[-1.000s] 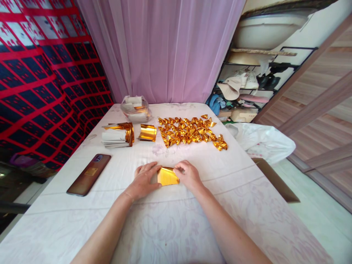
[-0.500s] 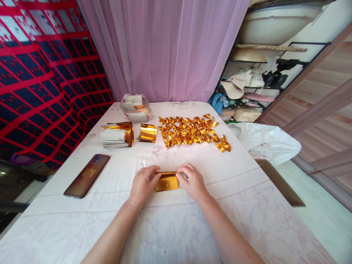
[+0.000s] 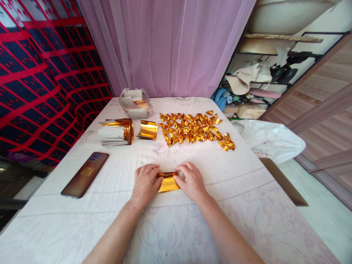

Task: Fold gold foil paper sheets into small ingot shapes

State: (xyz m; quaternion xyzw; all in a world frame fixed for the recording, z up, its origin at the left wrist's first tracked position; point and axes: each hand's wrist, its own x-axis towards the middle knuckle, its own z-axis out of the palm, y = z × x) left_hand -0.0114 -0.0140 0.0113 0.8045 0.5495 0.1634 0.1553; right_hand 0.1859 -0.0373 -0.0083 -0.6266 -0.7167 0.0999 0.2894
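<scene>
Crinkled gold foil sheet (image 3: 168, 182) between hands

Glossy gold foil paper (image 3: 168, 182) lies on matt white cloth (image 3: 192, 227)

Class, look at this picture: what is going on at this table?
A person presses a folded gold foil sheet flat on the cloth-covered table, the left hand at one end and the right hand at the other. Farther back lie a spread of small folded gold pieces, a stack of unfolded sheets and one curled gold sheet. A phone lies face down to the left.
</scene>
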